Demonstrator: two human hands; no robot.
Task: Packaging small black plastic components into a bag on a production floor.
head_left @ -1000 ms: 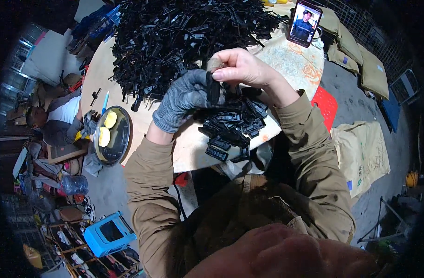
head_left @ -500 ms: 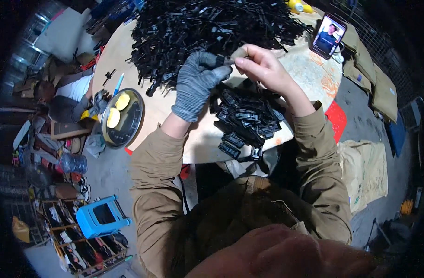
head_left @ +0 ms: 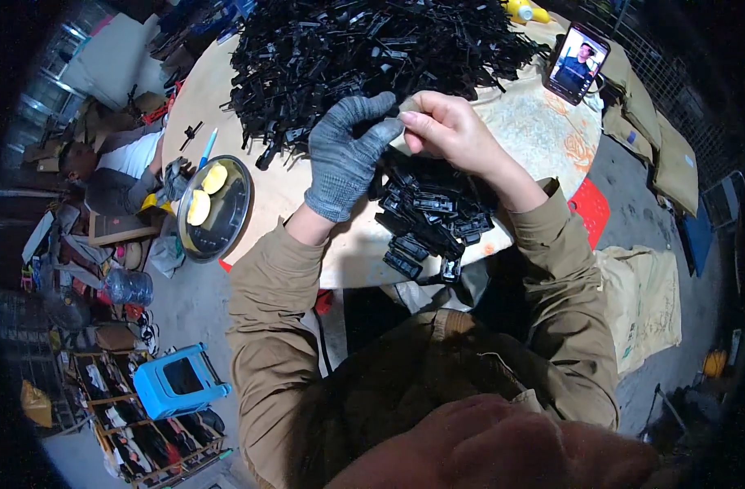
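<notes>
Left hand (head_left: 348, 159), one: in a grey knitted glove, thumb and fingers curved toward each other with a gap between their tips. Right hand (head_left: 454, 134), one: bare, thumb and forefinger brought together in a pinch, meeting the gloved thumb's tip. Whether either hand grips a part we cannot make out – anything there is too small or too dark.

Small pile (head_left: 433, 204) of black plastic parts, one: just on our side of both hands, on the table (head_left: 279, 191). Large heap (head_left: 372, 49) of black pieces, one: beyond the hands, spreading to either side.

Plate (head_left: 217, 236), dark and round, with two yellow pieces (head_left: 199, 208) (fruit, by the look of them): left of the gloved hand. Phone (head_left: 577, 63), propped up with its screen lit: beyond and right of the bare hand.

Step in hand, as we judge it: close fingertip work between both hands. The next move calls for a light, steady pinch – and well-lined-up fingertips.
</notes>
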